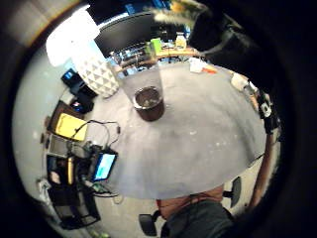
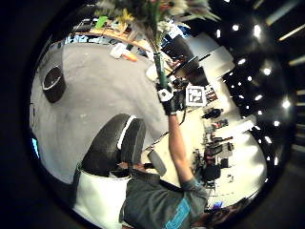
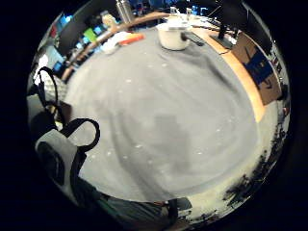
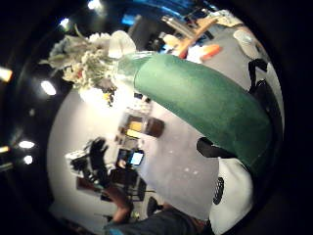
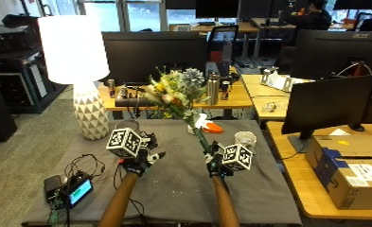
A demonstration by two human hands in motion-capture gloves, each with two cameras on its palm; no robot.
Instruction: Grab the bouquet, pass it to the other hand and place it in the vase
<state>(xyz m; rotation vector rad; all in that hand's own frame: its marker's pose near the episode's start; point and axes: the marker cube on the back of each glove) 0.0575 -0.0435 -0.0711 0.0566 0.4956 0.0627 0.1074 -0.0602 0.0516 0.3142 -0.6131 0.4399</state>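
Right hand (image 5: 216,165) raised above the table (image 5: 173,189), fingers curled round the green wrapped stem of the bouquet (image 5: 176,94). Stem fills much of the right thumb side palm view (image 4: 205,105); flower heads tilt up and away from that hand, toward the left. Left hand (image 5: 138,161) also up, beside the right but apart from it, fingers spread and relaxed, holding nothing; the right thumb side palm view shows it splayed (image 4: 98,152). Left thumb side palm view catches the right hand (image 2: 167,100) gripping the stem below the blooms (image 2: 152,14).

Vase (image 5: 128,126), dark with an open mouth, stands on the grey table cover just beyond the left hand, well clear of the bouquet. Left little finger side palm view looks down at it (image 1: 148,103).

White lamp (image 5: 78,71) with patterned base stands beyond the vase, further to the left. White cup (image 5: 244,139) on the table beyond the right hand. Small lit screen (image 5: 80,191) near the table edge, outboard of the left forearm.
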